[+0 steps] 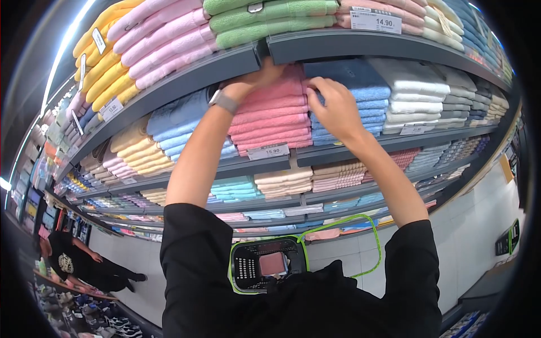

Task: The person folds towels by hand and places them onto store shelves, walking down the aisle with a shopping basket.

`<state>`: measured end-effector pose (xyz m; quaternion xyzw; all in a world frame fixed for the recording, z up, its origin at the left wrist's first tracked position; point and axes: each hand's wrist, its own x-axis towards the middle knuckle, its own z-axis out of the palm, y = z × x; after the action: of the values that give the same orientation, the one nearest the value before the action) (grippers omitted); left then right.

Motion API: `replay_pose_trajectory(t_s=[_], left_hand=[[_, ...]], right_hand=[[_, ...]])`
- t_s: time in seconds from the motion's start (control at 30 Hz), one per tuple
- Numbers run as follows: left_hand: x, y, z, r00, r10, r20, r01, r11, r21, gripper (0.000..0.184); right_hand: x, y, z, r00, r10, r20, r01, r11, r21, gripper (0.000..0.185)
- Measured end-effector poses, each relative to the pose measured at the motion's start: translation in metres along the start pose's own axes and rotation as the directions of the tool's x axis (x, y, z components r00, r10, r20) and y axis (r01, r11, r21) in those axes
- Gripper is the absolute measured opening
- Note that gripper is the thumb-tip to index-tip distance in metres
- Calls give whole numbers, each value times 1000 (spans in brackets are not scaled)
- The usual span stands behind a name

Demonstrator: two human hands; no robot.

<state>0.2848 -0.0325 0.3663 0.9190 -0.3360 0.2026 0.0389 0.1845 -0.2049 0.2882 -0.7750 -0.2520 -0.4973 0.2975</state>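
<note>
A stack of folded pink towels (270, 118) stands on the middle shelf in front of me. My left hand (264, 78), with a watch on its wrist, reaches over the top of this stack beneath the upper shelf. Its fingers are mostly hidden there. At the stack's right upper edge, my right hand (333, 107) has its fingers bent, and thumb and forefinger close on the edge of a pink towel. Blue towels (369, 93) lie directly right of the pink ones, partly behind my right hand. Another blue stack (180, 121) is to the left.
The upper shelf edge (338, 45) overhangs both hands. A price tag (268, 151) is fixed below the pink stack. Below me is a black shopping basket (246, 253) with a green rim, holding a pink item. Another person (70, 256) stands at the far left.
</note>
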Motion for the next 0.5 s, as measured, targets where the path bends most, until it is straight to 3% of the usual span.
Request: replay_pose_trajectory(t_s=[0.07, 0.17, 0.37, 0.47, 0.5], left_hand=[[-33, 19, -24, 996, -75, -43, 56, 939, -340, 43], [-65, 0, -28, 988, 30, -154, -43, 996, -82, 45], [-129, -9, -61, 989, -143, 45, 136, 982, 128, 67], [-142, -20, -49, 997, 68, -47, -48, 941, 336, 71], [-144, -20, -49, 996, 62, -60, -38, 941, 337, 71]], right_hand=[[-2, 4, -8, 1000, 0, -22, 1, 999, 42, 14], [-5, 9, -15, 1000, 3, 19, -3, 1000, -8, 18], [0, -1, -4, 981, -134, 141, 159, 969, -187, 42], [6, -2, 6, 962, -211, 173, 248, 939, -239, 50], [9, -2, 7, 959, -211, 191, 254, 937, -239, 51]])
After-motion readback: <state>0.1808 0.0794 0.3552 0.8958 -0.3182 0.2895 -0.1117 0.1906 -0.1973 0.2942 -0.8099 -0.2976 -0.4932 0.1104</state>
